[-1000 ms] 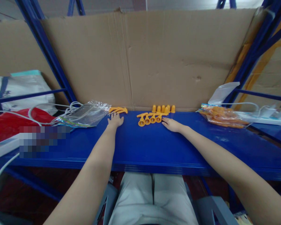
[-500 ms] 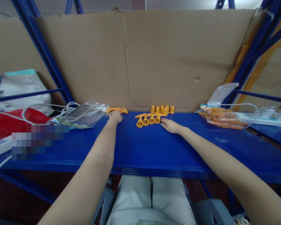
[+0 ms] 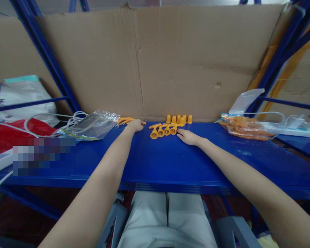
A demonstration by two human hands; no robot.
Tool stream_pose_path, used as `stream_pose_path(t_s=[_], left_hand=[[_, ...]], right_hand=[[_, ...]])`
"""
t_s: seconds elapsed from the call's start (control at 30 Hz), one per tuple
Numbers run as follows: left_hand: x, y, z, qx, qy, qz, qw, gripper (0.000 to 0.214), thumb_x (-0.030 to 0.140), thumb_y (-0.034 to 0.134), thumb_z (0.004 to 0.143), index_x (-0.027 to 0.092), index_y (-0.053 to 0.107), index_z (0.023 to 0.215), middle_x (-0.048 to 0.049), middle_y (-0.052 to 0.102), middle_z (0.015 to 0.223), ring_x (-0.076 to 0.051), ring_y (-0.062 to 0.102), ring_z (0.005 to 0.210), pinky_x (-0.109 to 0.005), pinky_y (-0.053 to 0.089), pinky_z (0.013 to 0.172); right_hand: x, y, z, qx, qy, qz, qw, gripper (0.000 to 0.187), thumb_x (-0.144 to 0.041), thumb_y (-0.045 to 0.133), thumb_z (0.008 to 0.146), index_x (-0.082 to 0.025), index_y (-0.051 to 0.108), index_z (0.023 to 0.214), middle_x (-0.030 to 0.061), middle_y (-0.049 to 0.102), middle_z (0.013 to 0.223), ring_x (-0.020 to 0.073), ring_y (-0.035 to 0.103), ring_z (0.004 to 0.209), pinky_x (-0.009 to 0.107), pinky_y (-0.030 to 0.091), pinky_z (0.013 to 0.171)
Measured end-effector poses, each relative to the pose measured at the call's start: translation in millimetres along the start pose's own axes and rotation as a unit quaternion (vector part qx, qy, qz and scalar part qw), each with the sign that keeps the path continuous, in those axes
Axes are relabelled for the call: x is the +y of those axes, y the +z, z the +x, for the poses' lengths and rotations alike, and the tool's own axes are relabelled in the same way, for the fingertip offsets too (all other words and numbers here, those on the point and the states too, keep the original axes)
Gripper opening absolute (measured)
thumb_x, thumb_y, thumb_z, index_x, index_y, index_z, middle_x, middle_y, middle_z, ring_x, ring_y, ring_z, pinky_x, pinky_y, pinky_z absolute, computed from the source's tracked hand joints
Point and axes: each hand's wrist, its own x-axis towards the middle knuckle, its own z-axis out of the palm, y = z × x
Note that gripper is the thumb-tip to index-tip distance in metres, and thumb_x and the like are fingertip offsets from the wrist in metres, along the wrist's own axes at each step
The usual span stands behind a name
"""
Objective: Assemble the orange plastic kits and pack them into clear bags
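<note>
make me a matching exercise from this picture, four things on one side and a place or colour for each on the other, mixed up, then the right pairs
Column 1
1. left hand
2. cardboard
3. right hand
4. table

Column 2
A. beside the flared orange pieces
B. blue
C. at the orange sticks by the clear bag
D. brown, upright at the back

Right pairs: 1-C, 2-D, 3-A, 4-B

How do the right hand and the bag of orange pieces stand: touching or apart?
Apart: the head view shows blue surface between the right hand and the bag of orange pieces.
</note>
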Motion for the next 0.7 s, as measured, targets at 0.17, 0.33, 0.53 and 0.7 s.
stream_pose_path(t_s=[0.17, 0.33, 0.53, 0.7], left_hand=[[22, -16.3, 0, -0.150, -0.017, 0.003, 0.989, 0.031, 0.024, 0.052, 0.075, 0.009, 0.076, 0.088, -0.0174, 0.075, 0.075, -0.026, 0.072, 0.071, -0.028, 0.055, 0.062], [31, -23.8, -2, -0.172, -0.002, 0.006, 0.985, 0.025, 0.022, 0.056, 0.072, 0.012, 0.076, 0.082, -0.0145, 0.071, 0.064, -0.028, 0.071, 0.069, -0.034, 0.056, 0.064], [23, -22.1, -1, -0.101, 0.004, 0.071, 0.992, 0.035, 0.011, 0.068, 0.059, 0.016, 0.076, 0.093, -0.0193, 0.072, 0.105, -0.040, 0.061, 0.113, -0.046, 0.049, 0.094], [10, -16.4, -8, -0.098, 0.009, 0.064, 0.993, 0.045, 0.006, 0.062, 0.067, 0.013, 0.071, 0.110, -0.0228, 0.066, 0.122, -0.037, 0.062, 0.114, -0.044, 0.048, 0.095]], right_hand=[[3, 1, 1, 0.002, -0.004, 0.006, 1.000, 0.046, -0.036, 0.042, 0.097, -0.018, 0.052, 0.138, 0.0119, 0.051, 0.144, 0.0238, 0.044, 0.136, 0.042, 0.031, 0.115], [3, 1, 1, 0.000, -0.002, 0.004, 1.000, 0.045, -0.034, 0.040, 0.097, -0.017, 0.053, 0.138, 0.0110, 0.051, 0.144, 0.0232, 0.043, 0.136, 0.040, 0.032, 0.114], [1, 0, 0, 0.001, 0.003, 0.007, 1.000, 0.045, -0.034, 0.041, 0.097, -0.017, 0.053, 0.137, 0.0105, 0.051, 0.144, 0.0231, 0.044, 0.136, 0.039, 0.032, 0.114], [-3, -3, -2, -0.006, 0.007, 0.006, 1.000, 0.045, -0.032, 0.039, 0.098, -0.017, 0.053, 0.138, 0.0115, 0.050, 0.145, 0.0238, 0.044, 0.136, 0.041, 0.032, 0.114]])
